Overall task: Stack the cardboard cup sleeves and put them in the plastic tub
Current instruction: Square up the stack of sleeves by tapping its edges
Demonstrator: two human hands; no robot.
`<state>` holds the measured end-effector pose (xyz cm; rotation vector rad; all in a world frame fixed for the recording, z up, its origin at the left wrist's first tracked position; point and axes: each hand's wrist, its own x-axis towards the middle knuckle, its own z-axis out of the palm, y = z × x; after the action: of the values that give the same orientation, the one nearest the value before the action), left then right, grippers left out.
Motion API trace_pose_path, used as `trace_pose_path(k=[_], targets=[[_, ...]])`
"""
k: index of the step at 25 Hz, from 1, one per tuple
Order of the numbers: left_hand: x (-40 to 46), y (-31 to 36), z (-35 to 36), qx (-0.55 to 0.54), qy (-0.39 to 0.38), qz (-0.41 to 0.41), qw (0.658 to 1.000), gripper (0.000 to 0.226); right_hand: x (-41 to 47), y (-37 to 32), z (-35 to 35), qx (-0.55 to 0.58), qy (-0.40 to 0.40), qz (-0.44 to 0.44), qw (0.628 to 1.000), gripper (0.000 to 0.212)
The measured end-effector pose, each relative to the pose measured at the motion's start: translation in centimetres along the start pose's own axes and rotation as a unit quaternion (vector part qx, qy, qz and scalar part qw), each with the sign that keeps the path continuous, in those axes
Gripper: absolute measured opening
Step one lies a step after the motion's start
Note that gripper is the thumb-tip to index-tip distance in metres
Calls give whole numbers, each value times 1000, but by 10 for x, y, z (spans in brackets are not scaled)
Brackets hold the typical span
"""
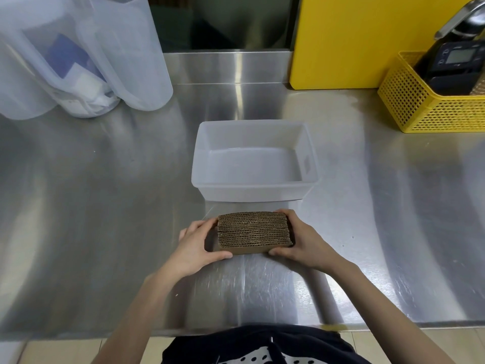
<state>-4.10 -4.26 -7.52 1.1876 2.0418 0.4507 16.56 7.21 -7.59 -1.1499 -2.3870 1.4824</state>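
A neat stack of brown cardboard cup sleeves (253, 231) stands on edge on the steel counter, corrugated edges facing up. My left hand (196, 248) grips its left end and my right hand (299, 241) grips its right end, pressing the stack together. Just beyond it sits the white plastic tub (253, 186), with nothing visible inside. The stack is outside the tub, a short gap in front of its near wall.
Translucent plastic jugs (78, 56) stand at the back left. A yellow board (354, 40) leans at the back right, with a yellow mesh basket (430, 109) holding a black device beside it. The counter's front edge (393, 325) runs close to my body.
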Motion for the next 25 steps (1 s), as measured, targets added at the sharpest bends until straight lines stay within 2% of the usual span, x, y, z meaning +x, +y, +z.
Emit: trace_pose_path(k=[5,13,20,25], targets=[[2,-1,-1,17,3,11,1000,83,0,1,1,-19,6,-5,1000,74],[3,-6,3,19,16,22,999,78,-3,4,-5,-10,-21,-5,1000,92],[-1,3,2,-1,6,24,1000,79,-6,6,-14,-45,21,-33,998,68],[0,1,2,-13,10,22,1000,77,-5,7,-11,-59,42,-31,997,64]])
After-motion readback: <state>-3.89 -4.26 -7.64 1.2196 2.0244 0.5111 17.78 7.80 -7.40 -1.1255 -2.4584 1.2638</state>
